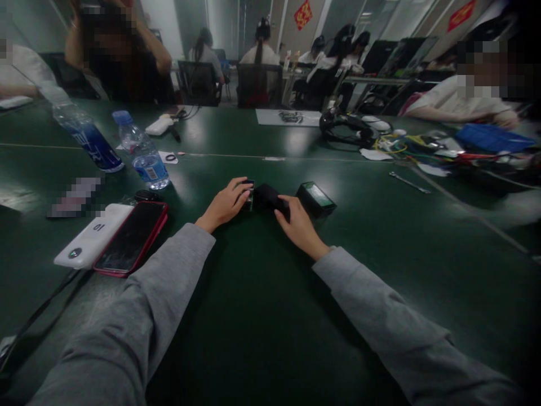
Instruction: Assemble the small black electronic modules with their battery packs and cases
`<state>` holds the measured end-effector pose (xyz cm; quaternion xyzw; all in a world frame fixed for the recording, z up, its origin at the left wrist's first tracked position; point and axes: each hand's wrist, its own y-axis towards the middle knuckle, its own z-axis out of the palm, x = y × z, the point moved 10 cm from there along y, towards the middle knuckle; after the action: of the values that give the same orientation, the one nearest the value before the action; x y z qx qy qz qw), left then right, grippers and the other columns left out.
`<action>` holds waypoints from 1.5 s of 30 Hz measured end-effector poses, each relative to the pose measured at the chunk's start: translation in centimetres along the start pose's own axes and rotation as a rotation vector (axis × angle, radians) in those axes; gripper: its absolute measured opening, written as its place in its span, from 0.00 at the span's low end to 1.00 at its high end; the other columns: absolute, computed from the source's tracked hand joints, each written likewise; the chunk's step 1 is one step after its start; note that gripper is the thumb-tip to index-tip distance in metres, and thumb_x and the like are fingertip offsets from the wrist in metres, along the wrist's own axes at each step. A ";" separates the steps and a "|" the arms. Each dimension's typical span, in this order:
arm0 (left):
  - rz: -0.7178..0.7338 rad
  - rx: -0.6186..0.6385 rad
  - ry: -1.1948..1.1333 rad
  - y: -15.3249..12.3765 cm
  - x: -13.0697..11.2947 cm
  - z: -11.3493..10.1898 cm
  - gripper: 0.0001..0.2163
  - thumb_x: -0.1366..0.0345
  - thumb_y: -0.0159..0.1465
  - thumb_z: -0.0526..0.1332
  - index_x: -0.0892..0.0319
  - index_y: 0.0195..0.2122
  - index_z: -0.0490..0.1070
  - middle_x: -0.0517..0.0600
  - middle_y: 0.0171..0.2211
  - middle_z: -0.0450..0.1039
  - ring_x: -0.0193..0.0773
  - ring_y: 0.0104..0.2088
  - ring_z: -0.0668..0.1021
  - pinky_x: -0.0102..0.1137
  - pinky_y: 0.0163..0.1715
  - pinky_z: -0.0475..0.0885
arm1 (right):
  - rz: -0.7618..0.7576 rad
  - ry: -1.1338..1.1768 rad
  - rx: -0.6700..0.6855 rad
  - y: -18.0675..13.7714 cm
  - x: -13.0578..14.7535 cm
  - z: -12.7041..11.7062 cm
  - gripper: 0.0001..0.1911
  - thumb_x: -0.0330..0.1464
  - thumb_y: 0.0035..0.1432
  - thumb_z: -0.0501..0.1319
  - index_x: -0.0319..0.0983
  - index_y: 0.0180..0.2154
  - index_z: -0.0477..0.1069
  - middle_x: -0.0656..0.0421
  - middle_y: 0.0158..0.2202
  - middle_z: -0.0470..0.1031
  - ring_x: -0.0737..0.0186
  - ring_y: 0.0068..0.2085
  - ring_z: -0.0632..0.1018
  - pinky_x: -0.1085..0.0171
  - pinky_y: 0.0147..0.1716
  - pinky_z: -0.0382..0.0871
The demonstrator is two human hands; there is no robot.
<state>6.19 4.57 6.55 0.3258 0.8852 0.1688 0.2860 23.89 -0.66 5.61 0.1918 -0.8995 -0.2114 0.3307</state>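
My left hand (pixel 226 206) is closed with its fingertips over a small dark-topped object (pixel 250 204) on the green table. The fingers cover much of that object, so I cannot make out its kind. Just to the right, my right hand (pixel 299 226) grips the near end of a black boxy object (pixel 267 195), thumb on the near side and fingers on top. This black object lies between my two hands, close beside the small one. Beyond my right hand stands an open-looking black box (pixel 318 200) with a greenish, shiny top.
To the left are two water bottles (pixel 146 160), a red-cased phone (pixel 134 237) and a white power bank (pixel 95 237) with a cable. A wrench (pixel 409 182) lies at right, before tangled wires and a blue tray (pixel 492 138). Several people sit around.
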 end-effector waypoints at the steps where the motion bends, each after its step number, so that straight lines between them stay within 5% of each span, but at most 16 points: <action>1: 0.000 -0.001 0.003 0.0 0.0 0.0 0.22 0.52 0.74 0.42 0.54 0.59 0.65 0.55 0.64 0.61 0.46 0.60 0.71 0.45 0.57 0.72 | -0.003 -0.001 -0.001 0.0 0.0 0.0 0.21 0.37 0.65 0.54 0.39 0.58 0.62 0.47 0.52 0.67 0.48 0.52 0.73 0.45 0.53 0.70; 45: -0.037 0.028 0.020 -0.2 0.2 0.1 0.20 0.57 0.74 0.42 0.55 0.61 0.63 0.55 0.65 0.58 0.45 0.58 0.73 0.43 0.54 0.74 | -0.030 -0.060 0.034 0.0 -0.2 0.6 0.22 0.36 0.65 0.54 0.37 0.59 0.60 0.45 0.53 0.66 0.47 0.51 0.73 0.47 0.53 0.71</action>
<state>6.07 4.57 6.29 0.3116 0.8962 0.1544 0.2755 23.65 -0.40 5.06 0.2046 -0.9096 -0.2065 0.2970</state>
